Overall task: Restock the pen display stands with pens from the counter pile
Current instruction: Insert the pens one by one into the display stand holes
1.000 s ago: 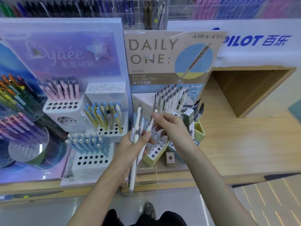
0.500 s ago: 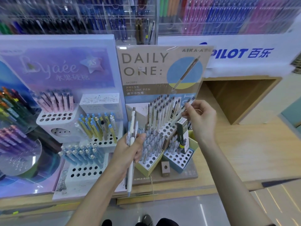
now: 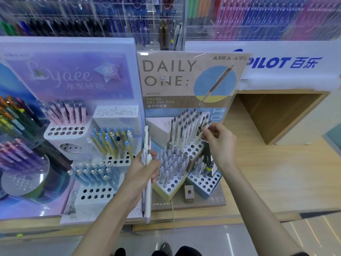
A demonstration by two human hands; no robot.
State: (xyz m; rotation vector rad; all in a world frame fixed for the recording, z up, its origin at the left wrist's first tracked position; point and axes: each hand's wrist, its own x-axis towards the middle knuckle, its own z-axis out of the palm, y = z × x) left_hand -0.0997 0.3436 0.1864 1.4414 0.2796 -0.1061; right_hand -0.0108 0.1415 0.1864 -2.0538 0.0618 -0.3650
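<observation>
**While one hand stocks, the other feeds**

Because the holes sit close together, the right hand [image 3: 220, 145] works with a fine grip. Its thumb and fingertips [image 3: 205, 134] pinch the top end of a single white pen [image 3: 208, 124] at the right edge of the back tier [image 3: 193, 150] of the DAILY ONE stand [image 3: 184, 76], among the upright white pens [image 3: 186, 126] there. Whether its tip is already in a hole I cannot tell (fingers and neighbouring pens hide the lower barrel).

The left hand [image 3: 140, 172] hangs just in front of the stand's grey-pen tier [image 3: 171, 163]. Its fingers are curled round a small bundle of white pens [image 3: 147, 137], with the thumb pressed across them. Held upright and near, they serve as a ready magazine, so each next pen is a short reach away.

Open holes show along the front of the back tier, which is likely why this colour goes there. No pile is in view on the wooden counter [image 3: 276, 172], so the bundle is probably the working supply.
</observation>
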